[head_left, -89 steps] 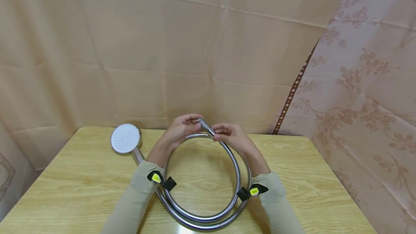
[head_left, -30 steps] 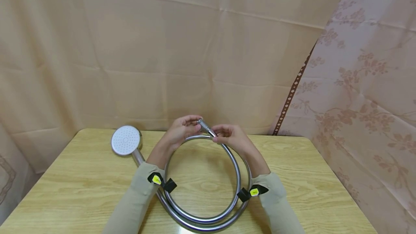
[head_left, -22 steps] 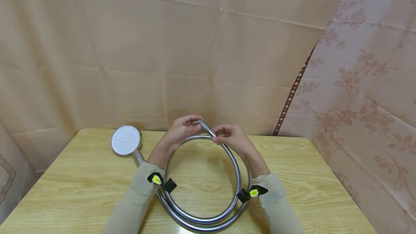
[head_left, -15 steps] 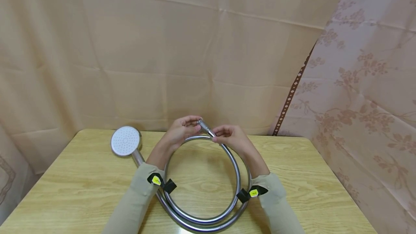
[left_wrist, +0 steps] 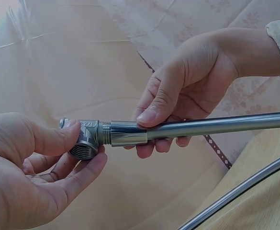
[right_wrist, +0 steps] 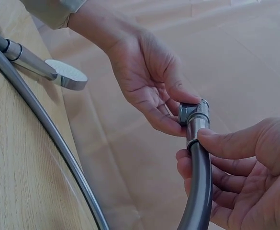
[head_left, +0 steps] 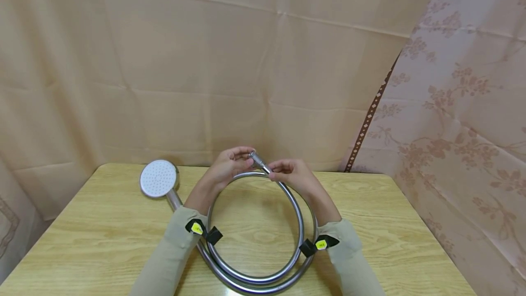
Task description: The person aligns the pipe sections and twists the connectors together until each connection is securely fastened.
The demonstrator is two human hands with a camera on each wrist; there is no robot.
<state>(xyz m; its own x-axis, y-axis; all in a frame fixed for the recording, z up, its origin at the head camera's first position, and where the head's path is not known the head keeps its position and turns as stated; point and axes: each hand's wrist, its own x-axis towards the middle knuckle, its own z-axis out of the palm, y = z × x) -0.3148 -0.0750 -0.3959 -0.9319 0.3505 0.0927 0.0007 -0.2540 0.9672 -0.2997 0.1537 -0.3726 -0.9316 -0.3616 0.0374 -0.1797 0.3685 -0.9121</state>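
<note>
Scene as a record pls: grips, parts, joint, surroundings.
left grip: pinches fitting
right grip: holds hose at its collar
joint: collar meets fitting, some threads showing
hose layout: looped over table
shower head: near table's far edge, spray face up, handle joined to hose
backdrop: beige curtain

The round white-faced shower head [head_left: 158, 178] is lying on the light wooden tabletop [head_left: 390, 241], left of the coiled silver metal hose [head_left: 256, 280]; the beige cloth curtain [head_left: 230, 67] is hanging behind.
</note>
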